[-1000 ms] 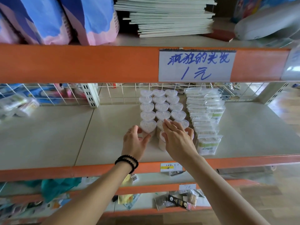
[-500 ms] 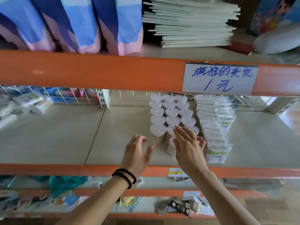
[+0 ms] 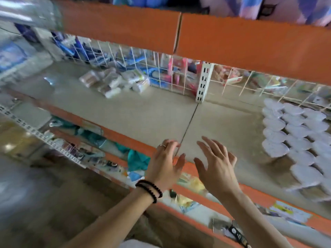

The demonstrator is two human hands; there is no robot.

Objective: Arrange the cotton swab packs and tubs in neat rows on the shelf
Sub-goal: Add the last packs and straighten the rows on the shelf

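Clearly, part of the job was already done. The heart-lidded tubs [image 3: 293, 133] stood in three tidy rows on the shelf [image 3: 143, 111], well to the right of the seam [image 3: 189, 122] that splits the board, running from the wire grid [image 3: 161, 68] at the back toward the orange front lip. What remained, as far as I could judge, was the loose heap of cotton swab packs [image 3: 114, 83] lying well to the left of the seam, close against the wire grid, jumbled at odd angles and not in any row.

Both hands hovered just over the front edge of the shelf, on either side of the seam, holding nothing. The left hand [image 3: 165, 165], with a ring and dark bead bracelets at the wrist, had its fingers loosely spread; the right hand [image 3: 216, 167] was splayed wide, palm down. Neither touched a tub or a pack.

Much was hard to read. The whole picture was smeared with motion, so the labels on the packs could not be made out, nor their count. The tub rows ran off the right edge of the view, so I could not tell how far they went or what stood beyond them. The goods behind the wire grid were only blurs of colour.
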